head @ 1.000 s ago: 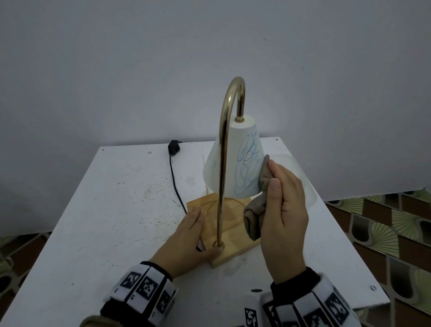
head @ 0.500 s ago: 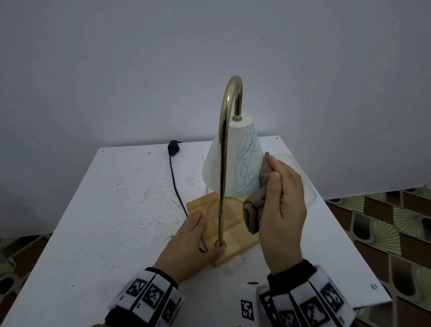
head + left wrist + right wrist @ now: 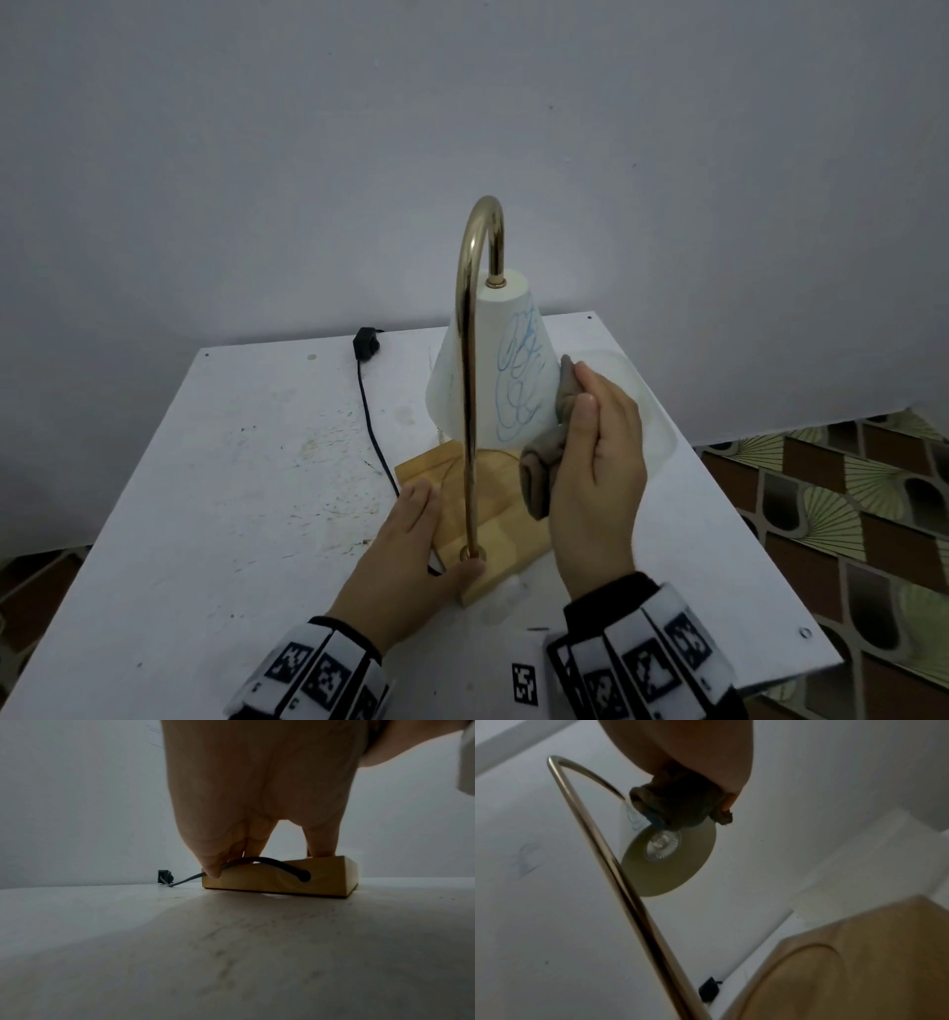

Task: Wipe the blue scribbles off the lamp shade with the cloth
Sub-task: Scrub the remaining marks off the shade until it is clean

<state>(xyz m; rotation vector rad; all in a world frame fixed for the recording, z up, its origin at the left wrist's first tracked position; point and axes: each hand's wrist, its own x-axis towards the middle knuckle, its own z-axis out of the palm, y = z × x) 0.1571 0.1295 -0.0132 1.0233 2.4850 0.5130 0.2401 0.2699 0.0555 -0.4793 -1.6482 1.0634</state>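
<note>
A white cone lamp shade (image 3: 488, 360) hangs from a curved brass arm (image 3: 466, 390) above a wooden base (image 3: 506, 519). Blue scribbles (image 3: 519, 383) cover the shade's front right. My right hand (image 3: 598, 462) grips a bunched grey-brown cloth (image 3: 539, 465) and presses its top against the shade's right flank, beside the scribbles. From below, the cloth (image 3: 677, 805) sits against the shade's rim (image 3: 670, 876). My left hand (image 3: 411, 550) lies flat on the base's left part, thumb by the arm's foot. In the left wrist view its fingers (image 3: 321, 841) press down on the base (image 3: 282, 882).
The lamp stands on a scuffed white table (image 3: 246, 488) against a grey wall. A black cable (image 3: 372, 426) runs from the base to a plug (image 3: 365, 342) near the far edge. Patterned floor tiles (image 3: 847, 488) lie beyond the table's right edge.
The right hand and cloth have crept slightly up the shade's right flank. The left hand has stayed on the base. The scribbles look the same.
</note>
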